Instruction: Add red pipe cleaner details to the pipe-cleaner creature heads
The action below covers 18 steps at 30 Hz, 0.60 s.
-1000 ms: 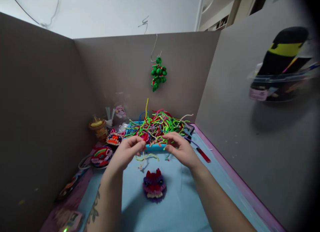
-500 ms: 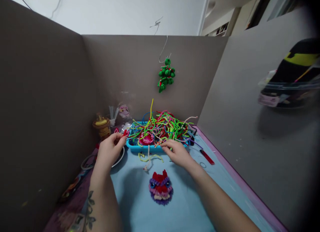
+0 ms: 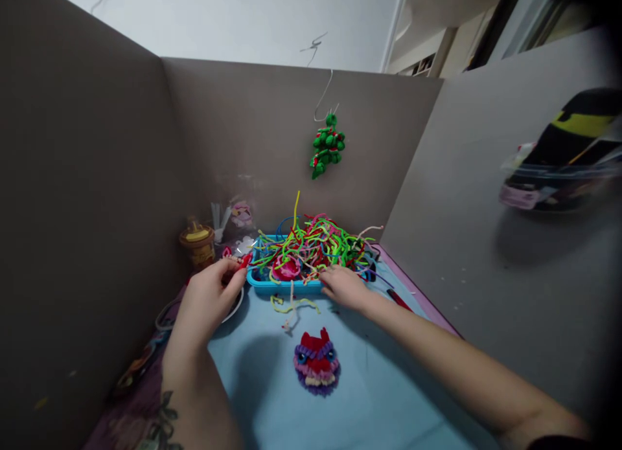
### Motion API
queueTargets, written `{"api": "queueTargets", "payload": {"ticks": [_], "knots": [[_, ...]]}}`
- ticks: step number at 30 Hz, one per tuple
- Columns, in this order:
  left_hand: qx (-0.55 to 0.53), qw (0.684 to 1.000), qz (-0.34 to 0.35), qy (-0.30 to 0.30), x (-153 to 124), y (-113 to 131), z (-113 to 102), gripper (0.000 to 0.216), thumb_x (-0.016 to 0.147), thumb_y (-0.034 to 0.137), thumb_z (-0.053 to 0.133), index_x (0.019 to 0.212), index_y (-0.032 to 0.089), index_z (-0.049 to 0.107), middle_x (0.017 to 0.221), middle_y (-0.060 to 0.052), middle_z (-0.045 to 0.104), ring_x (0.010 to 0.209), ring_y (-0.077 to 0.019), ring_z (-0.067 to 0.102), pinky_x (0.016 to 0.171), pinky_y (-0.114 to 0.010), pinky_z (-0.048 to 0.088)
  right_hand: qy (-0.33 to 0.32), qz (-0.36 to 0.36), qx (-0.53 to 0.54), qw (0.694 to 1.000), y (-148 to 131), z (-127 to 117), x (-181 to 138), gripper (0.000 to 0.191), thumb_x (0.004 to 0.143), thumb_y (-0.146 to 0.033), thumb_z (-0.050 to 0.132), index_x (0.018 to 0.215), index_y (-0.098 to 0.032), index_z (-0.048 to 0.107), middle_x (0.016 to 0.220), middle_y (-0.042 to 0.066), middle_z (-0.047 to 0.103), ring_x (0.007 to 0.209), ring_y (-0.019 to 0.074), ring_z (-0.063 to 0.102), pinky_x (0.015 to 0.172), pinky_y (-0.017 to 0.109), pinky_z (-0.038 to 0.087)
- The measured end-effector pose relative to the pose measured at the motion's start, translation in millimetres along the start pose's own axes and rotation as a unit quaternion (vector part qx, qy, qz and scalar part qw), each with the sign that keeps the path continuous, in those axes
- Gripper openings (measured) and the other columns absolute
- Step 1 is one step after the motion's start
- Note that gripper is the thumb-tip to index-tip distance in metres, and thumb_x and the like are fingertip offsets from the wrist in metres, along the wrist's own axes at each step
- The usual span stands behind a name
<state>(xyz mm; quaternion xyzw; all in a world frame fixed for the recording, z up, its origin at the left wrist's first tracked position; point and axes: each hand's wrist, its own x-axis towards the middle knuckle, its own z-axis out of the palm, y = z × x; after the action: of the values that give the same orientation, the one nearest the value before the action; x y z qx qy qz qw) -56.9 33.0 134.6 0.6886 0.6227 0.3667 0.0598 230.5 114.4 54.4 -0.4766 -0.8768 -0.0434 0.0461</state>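
Note:
My left hand (image 3: 207, 301) pinches a small red fuzzy piece (image 3: 246, 261), which looks like pipe cleaner, left of the blue tray (image 3: 286, 288). In that tray lies a tangled heap of pipe cleaners (image 3: 321, 239) in green, red, pink, yellow and other colours. At its front right rim my right hand (image 3: 344, 287) has its fingers curled at the edge of the heap; whatever they pinch is hidden. A red, purple and pink fuzzy face with blue eyes (image 3: 317, 362) lies on the blue tabletop (image 3: 383, 398), between my forearms.
Loose yellow (image 3: 304, 302) and pale pieces lie before the tray. A red-handled tool (image 3: 399, 300) rests at right. Partly behind my left hand is a white-rimmed dish (image 3: 236, 307); a brown lidded cup (image 3: 197, 243) stands behind. A green ornament (image 3: 328, 146) hangs on the back panel.
My right hand has shifted slightly right and its fingers have curled in more at the tray. My left hand still holds the red piece. The view has tilted slightly.

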Motion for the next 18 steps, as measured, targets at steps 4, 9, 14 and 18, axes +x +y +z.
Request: {"api": "queueTargets", "payload": {"ticks": [4, 9, 14, 18], "knots": [[-0.009, 1.0, 0.001, 0.01, -2, 1, -2, 0.029, 0.081, 0.045, 0.049, 0.08, 0.02, 0.064, 0.075, -0.002, 0.068, 0.064, -0.017, 0.059, 0.06, -0.024, 0.041, 0.054, 0.059, 0.061, 0.995, 8, 4, 10, 0.021, 0.085, -0.019, 0.049, 0.086, -0.02, 0.069, 0.089, 0.007, 0.071, 0.088, 0.0204, 0.062, 0.076, 0.027, 0.044], [-0.01, 1.0, 0.013, 0.009, 0, 2, 0, 0.029, 0.082, 0.045, 0.048, 0.079, 0.02, 0.063, 0.076, -0.002, 0.068, 0.066, -0.018, 0.06, 0.06, -0.025, 0.042, 0.237, 0.13, 0.26, 0.927, 30, -6, 21, 0.023, 0.078, -0.02, 0.048, 0.088, -0.017, 0.068, 0.079, 0.004, 0.07, 0.073, 0.0174, 0.062, 0.068, 0.027, 0.045], [-0.02, 0.999, 0.026, 0.005, 1, 5, 2, 0.028, 0.082, 0.044, 0.048, 0.079, 0.021, 0.063, 0.076, -0.003, 0.069, 0.067, -0.0191, 0.061, 0.061, -0.025, 0.043, 0.256, 0.152, 0.38, 0.876, 40, -16, 35, 0.022, 0.072, -0.022, 0.048, 0.079, -0.015, 0.067, 0.061, -0.001, 0.062, 0.057, 0.0136, 0.054, 0.054, 0.023, 0.041], [-0.044, 0.999, 0.028, -0.006, 2, 8, 3, 0.026, 0.081, 0.043, 0.051, 0.079, 0.02, 0.064, 0.076, -0.003, 0.069, 0.067, -0.0191, 0.061, 0.062, -0.026, 0.042, 0.177, 0.111, 0.392, 0.896, 44, -34, 40, 0.008, 0.058, -0.013, 0.055, 0.053, -0.018, 0.061, 0.046, -0.005, 0.055, 0.047, 0.0105, 0.049, 0.048, 0.02, 0.036]]}}
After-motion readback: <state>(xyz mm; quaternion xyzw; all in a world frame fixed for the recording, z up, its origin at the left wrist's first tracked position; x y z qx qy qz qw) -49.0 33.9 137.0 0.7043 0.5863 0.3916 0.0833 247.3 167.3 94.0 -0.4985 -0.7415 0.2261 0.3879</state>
